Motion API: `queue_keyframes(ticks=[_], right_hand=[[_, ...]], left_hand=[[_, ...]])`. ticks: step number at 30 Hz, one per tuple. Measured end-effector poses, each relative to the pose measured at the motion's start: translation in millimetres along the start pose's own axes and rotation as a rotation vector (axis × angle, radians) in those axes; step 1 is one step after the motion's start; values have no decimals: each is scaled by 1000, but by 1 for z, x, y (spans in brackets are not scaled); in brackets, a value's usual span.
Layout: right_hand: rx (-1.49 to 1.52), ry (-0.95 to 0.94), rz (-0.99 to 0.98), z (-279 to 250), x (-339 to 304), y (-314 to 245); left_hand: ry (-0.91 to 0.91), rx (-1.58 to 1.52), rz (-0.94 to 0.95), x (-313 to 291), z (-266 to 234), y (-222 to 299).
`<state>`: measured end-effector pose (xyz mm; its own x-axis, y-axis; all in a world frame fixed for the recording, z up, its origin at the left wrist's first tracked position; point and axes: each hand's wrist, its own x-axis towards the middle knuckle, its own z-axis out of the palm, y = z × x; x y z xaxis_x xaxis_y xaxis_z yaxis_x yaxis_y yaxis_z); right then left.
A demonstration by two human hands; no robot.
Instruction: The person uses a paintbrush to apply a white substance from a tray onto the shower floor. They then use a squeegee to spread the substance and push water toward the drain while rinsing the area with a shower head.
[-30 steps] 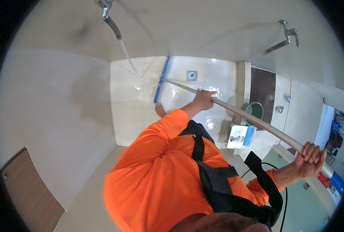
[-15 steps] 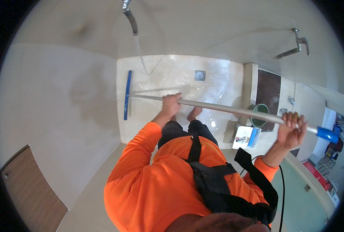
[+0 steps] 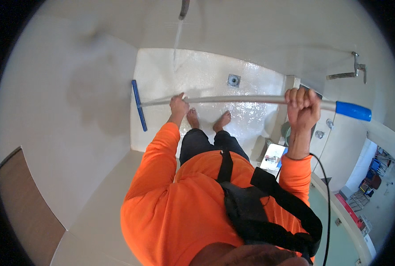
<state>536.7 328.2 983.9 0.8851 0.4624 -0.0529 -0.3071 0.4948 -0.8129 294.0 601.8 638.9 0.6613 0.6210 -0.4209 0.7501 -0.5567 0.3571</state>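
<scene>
A long-handled floor squeegee [image 3: 246,99] lies nearly level across the view, held in both hands. Its blue blade [image 3: 139,105] is at the left, on the wet white floor [image 3: 162,126] close to the left wall. My left hand [image 3: 179,107] is closed around the pale pole nearer the blade. Farther right, my right hand [image 3: 302,107] is wrapped round the pole just short of its blue end grip [image 3: 353,111]. Part of the pole is hidden behind the fingers.
Water runs from a spout [image 3: 184,9] at the top. A square drain [image 3: 234,80] sits in the floor beyond my bare feet [image 3: 223,121]. A second tap [image 3: 357,68], a partly hidden green bucket [image 3: 286,131] and a white box [image 3: 272,156] are at the right.
My right hand has moved left and upward with the pole, and my left hand slightly left. The blade is nearer the left wall and tilted differently. The whole view has also shifted.
</scene>
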Motion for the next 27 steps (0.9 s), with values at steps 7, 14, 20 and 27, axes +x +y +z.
queue_keyframes(ticks=[7, 14, 20, 27], right_hand=[[2, 9, -21, -19, -3, -51], [-142, 138, -214, -61, -35, -146], [-195, 331, -299, -104, -104, -230], [-365, 91, -412, -93, -178, -310]], left_hand=[[-3, -61, 42, 10, 10, 66], [17, -148, 313, 18, 21, 193], [-338, -21, 456, -41, 56, 283], [-401, -88, 690, -118, 31, 326]])
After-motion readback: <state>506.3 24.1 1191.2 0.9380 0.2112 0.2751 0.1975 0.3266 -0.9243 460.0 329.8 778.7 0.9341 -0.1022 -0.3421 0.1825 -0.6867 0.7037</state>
